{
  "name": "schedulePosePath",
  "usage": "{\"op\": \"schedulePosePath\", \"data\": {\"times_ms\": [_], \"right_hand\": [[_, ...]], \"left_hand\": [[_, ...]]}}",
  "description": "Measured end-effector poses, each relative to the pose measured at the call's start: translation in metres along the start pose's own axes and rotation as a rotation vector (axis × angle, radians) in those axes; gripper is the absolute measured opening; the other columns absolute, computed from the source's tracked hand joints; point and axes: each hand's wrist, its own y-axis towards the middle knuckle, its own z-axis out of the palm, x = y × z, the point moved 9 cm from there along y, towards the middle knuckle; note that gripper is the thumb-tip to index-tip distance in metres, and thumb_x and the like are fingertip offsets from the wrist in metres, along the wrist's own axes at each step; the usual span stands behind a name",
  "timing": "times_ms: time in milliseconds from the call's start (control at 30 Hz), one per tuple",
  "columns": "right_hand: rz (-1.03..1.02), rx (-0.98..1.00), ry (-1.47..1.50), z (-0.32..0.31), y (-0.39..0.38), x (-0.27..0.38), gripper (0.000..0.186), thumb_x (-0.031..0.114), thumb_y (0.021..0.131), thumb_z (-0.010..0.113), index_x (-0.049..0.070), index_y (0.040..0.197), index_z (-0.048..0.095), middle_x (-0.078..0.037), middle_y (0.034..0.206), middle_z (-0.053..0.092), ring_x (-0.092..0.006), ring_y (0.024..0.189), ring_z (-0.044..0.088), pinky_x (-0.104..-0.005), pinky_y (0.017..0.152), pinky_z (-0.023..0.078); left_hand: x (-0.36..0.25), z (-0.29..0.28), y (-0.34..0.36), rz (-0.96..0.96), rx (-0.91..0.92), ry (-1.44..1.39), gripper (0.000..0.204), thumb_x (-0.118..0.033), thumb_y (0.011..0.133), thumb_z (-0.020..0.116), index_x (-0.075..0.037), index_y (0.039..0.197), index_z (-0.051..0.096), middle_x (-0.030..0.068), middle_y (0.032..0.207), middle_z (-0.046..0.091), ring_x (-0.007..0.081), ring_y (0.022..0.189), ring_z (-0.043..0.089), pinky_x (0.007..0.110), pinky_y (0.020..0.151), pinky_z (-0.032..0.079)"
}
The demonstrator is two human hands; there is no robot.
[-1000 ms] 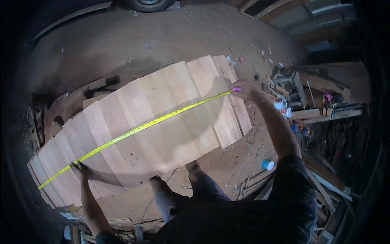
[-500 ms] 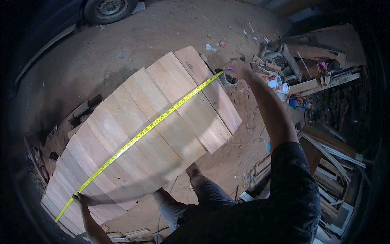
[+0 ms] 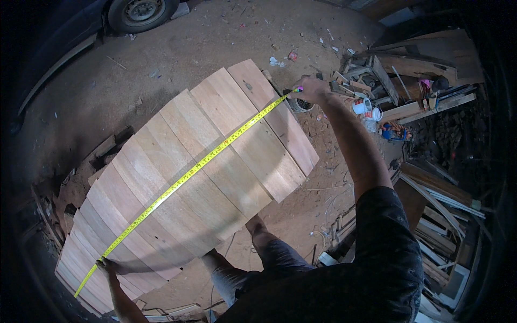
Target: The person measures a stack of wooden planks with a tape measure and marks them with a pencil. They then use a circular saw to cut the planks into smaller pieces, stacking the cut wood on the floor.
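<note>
A wide panel of light wooden boards point(image 3: 177, 161) lies side by side over the dirt floor. A yellow tape measure point(image 3: 188, 175) stretches diagonally across it from lower left to upper right. My left hand point(image 3: 106, 265) presses the tape down on the boards near the lower left end. My right hand point(image 3: 309, 89) holds the tape's far end, with a small pink and purple piece showing, just past the panel's upper right edge. My bent knees show below the panel.
A dark vehicle with a wheel point(image 3: 139, 12) stands at the top left. Piled timber offcuts point(image 3: 425, 70), white cups point(image 3: 366, 107) and an orange and blue tool point(image 3: 393, 131) crowd the right side. Scrap wood point(image 3: 102, 151) lies left of the panel.
The view has swung downward and the panel now lies steeper in the picture. My right hand has kept hold of the tape's far end; my left hand stays pressed on the near end.
</note>
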Motion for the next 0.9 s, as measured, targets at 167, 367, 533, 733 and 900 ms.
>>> {"op": "schedulePosePath", "data": {"times_ms": [167,367,533,733,900], "right_hand": [[-0.007,-0.007,-0.023,0.015,0.007,-0.005,0.051,0.06,0.08,0.07,0.019,0.109,0.075,-0.013,0.114,0.069,-0.0333,0.109,0.064,-0.0456,0.09,0.053],[-0.017,-0.101,-0.058,0.008,0.007,0.009,0.046,0.053,0.075,0.074,0.015,0.102,0.074,-0.016,0.109,0.069,-0.0348,0.108,0.064,-0.0462,0.089,0.053],[0.055,-0.14,-0.074,0.012,0.007,0.012,0.049,0.052,0.072,0.077,0.015,0.104,0.073,-0.017,0.108,0.068,-0.0348,0.108,0.064,-0.0461,0.09,0.053],[0.056,-0.157,-0.002,0.017,0.003,0.01,0.047,0.051,0.075,0.076,0.014,0.104,0.072,-0.017,0.107,0.069,-0.0356,0.106,0.065,-0.0474,0.09,0.053],[0.037,-0.127,0.018,0.016,0.013,0.013,0.043,0.049,0.078,0.071,0.014,0.105,0.073,-0.018,0.105,0.07,-0.0369,0.105,0.065,-0.0486,0.088,0.052]], "left_hand": [[-0.006,0.003,0.0,0.013,-0.066,-0.026,0.077,-0.045,0.099,0.056,0.015,0.143,0.034,0.036,0.145,0.039,0.0448,0.137,0.039,0.047,0.114,0.033],[-0.016,0.0,-0.01,0.06,-0.147,-0.17,0.078,-0.046,0.099,0.056,0.014,0.144,0.033,0.0347,0.146,0.039,0.0435,0.137,0.039,0.046,0.114,0.033],[0.004,0.003,-0.005,0.026,-0.116,-0.145,0.078,-0.047,0.1,0.053,0.014,0.144,0.033,0.0325,0.145,0.04,0.0417,0.135,0.041,0.046,0.113,0.034],[0.015,0.006,-0.001,-0.019,-0.039,-0.061,0.081,-0.052,0.1,0.048,0.006,0.152,0.026,0.0253,0.159,0.026,0.0361,0.147,0.027,0.041,0.119,0.023],[0.005,0.014,-0.012,-0.008,-0.195,-0.324,0.078,-0.046,0.101,0.052,0.01,0.149,0.026,0.0296,0.154,0.03,0.0394,0.143,0.032,0.044,0.119,0.025]]}}
